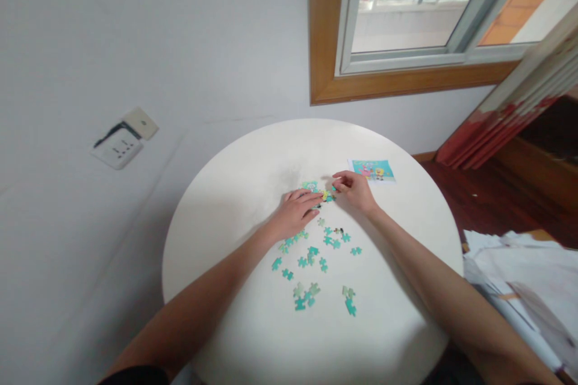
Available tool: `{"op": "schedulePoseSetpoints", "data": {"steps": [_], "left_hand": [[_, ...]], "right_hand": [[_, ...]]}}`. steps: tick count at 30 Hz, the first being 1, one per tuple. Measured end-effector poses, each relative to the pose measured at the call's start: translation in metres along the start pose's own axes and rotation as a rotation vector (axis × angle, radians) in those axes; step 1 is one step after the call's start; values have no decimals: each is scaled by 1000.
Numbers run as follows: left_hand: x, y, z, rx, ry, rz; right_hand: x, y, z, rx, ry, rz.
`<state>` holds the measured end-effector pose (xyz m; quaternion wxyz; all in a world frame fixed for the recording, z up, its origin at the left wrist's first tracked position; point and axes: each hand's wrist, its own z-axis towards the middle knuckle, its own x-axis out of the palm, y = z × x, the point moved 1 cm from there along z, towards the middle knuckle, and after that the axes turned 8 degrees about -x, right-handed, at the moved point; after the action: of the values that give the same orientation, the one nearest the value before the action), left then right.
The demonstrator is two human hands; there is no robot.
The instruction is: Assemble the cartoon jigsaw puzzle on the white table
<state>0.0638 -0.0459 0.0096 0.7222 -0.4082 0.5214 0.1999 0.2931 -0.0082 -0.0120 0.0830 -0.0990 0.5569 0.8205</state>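
Observation:
Both of my hands rest on a round white table, meeting at a small joined cluster of puzzle pieces near the table's middle. My left hand lies flat with its fingers stretched toward the cluster. My right hand is pinched on a small teal piece at the cluster's right edge. Several loose teal puzzle pieces lie scattered on the table just below my hands.
A small picture card lies on the table to the right of my right hand. A wall socket sits on the white wall at left. Wood-framed window above; curtain and white papers at right.

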Motion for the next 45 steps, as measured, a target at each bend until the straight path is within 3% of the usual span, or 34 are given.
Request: {"op": "schedulePoseSetpoints", "data": {"steps": [16, 24, 34, 40, 45], "left_hand": [[-1, -16, -2, -7, -24, 104], [-1, -16, -2, -6, -19, 113], [-2, -17, -2, -6, -18, 170], [-3, -17, -3, -7, -12, 168], [-3, -17, -3, -18, -6, 158]], "right_hand": [[1, 14, -2, -93, 90, -140], [8, 1, -3, -128, 136, -87], [8, 1, -2, -250, 135, -350], [2, 5, -4, -187, 53, -397], [-3, 9, -7, -186, 136, -443]]}}
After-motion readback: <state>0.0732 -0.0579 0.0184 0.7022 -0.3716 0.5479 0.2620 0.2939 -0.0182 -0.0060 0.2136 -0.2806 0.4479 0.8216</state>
